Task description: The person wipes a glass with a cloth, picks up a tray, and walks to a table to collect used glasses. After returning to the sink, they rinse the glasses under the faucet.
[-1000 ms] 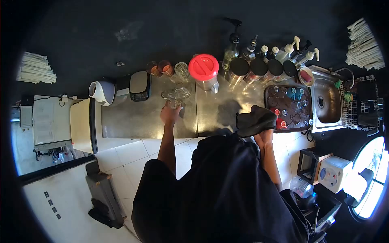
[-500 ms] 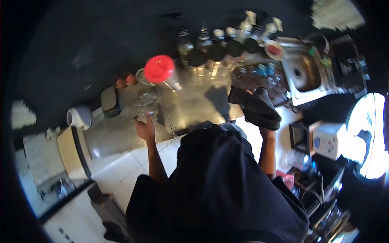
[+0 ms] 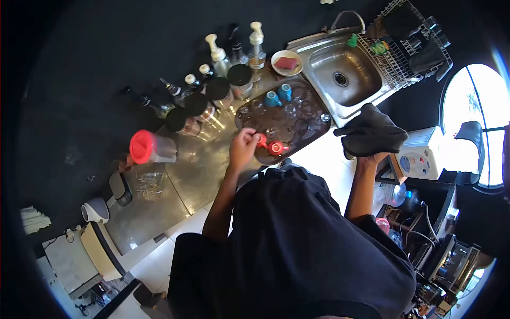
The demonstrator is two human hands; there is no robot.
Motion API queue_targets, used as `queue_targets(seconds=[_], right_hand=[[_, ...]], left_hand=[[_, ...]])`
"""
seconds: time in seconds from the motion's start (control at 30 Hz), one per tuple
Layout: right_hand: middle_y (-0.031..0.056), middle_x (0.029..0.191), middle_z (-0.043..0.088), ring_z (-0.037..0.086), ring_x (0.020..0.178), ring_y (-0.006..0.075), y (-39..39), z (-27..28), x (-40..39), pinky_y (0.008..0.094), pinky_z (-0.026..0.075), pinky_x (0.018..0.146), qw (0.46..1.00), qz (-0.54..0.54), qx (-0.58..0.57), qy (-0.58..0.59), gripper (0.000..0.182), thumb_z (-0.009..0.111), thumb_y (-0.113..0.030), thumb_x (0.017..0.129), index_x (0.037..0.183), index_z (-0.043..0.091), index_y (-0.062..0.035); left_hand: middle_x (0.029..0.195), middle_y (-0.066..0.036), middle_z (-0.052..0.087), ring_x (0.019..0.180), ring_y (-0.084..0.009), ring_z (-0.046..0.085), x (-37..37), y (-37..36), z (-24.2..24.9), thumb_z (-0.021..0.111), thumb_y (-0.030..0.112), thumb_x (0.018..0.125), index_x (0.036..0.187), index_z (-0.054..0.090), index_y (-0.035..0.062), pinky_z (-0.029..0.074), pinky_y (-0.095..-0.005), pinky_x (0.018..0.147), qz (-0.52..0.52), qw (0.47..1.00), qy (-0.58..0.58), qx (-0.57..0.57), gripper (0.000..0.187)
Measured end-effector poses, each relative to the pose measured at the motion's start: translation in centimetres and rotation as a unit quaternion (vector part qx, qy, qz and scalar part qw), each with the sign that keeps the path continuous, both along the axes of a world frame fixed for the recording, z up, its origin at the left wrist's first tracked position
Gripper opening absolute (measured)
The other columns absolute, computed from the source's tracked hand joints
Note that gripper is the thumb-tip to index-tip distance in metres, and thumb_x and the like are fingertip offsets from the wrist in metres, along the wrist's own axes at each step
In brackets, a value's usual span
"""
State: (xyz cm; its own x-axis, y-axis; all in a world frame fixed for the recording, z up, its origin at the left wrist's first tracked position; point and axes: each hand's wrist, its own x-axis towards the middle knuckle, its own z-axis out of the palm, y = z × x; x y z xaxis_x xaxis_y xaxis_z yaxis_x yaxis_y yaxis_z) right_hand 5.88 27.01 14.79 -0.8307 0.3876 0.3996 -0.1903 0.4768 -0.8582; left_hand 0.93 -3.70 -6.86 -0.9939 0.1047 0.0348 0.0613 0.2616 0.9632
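My left hand (image 3: 244,148) reaches to the near left part of a wet brown tray (image 3: 303,125). Its fingers close on a small red cup (image 3: 261,140), partly covered by them. Right beside that cup sits a second red cup (image 3: 276,148). Two small blue cups, one a blue cup (image 3: 272,99) and the other a blue cup (image 3: 285,92), stand at the tray's far side. My right hand (image 3: 373,159) holds up a bunched black cloth (image 3: 373,131) to the right of the tray; the cloth hides most of the fingers.
A steel sink (image 3: 345,66) adjoins the tray, with a wire dish rack (image 3: 396,66) beyond. Lidded jars (image 3: 219,90) and pump bottles (image 3: 217,53) line the wall. A red-lidded pitcher (image 3: 154,147) and clear glasses (image 3: 150,183) stand left on the steel counter (image 3: 199,178).
The view has swung right toward the tray and sink. My left hand has gone from near the clear glasses to the red cup. The black cloth stays in my right hand.
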Motion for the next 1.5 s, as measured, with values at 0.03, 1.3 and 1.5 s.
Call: queue_targets(seconds=[0.03,1.3,1.5], right_hand=[[0.0052,0.062,0.061,0.058,0.054,0.0208,1.8,-1.9,-0.2,0.0304,0.042,0.053,1.000,-0.002,0.001,0.000,0.011,0.068,-0.011,0.056,0.063,0.060,-0.0108],[0.0102,0.119,0.058,0.052,0.113,0.0217,-10.1,-10.9,-3.3,0.0362,0.039,0.100,0.596,0.457,-0.551,-0.364,0.030,0.042,-0.018,0.096,0.120,0.053,-0.0036],[0.0088,0.123,0.054,0.052,0.113,0.0228,-17.0,-10.8,-2.0,0.0370,0.042,0.099,0.459,0.488,-0.611,-0.421,0.034,0.041,-0.028,0.098,0.122,0.050,-0.0049]], left_hand=[[0.064,-0.002,0.056,0.059,-0.0112,0.054,-1.3,2.8,0.0,0.068,0.021,0.082,0.099,0.059,0.0051,0.044,-0.0280,0.056,-0.043,0.999,-0.012,0.001,0.025],[0.096,-0.006,0.058,0.089,-0.0187,0.059,6.8,2.7,14.0,0.067,0.025,0.084,0.116,0.053,0.0048,0.048,-0.0323,0.076,0.060,0.989,0.128,-0.051,0.041],[0.080,-0.008,0.054,0.077,-0.0276,0.061,10.1,-2.8,15.3,0.067,0.032,0.083,0.114,0.055,0.0115,0.049,-0.0364,0.067,0.140,0.967,0.109,-0.181,0.039]])
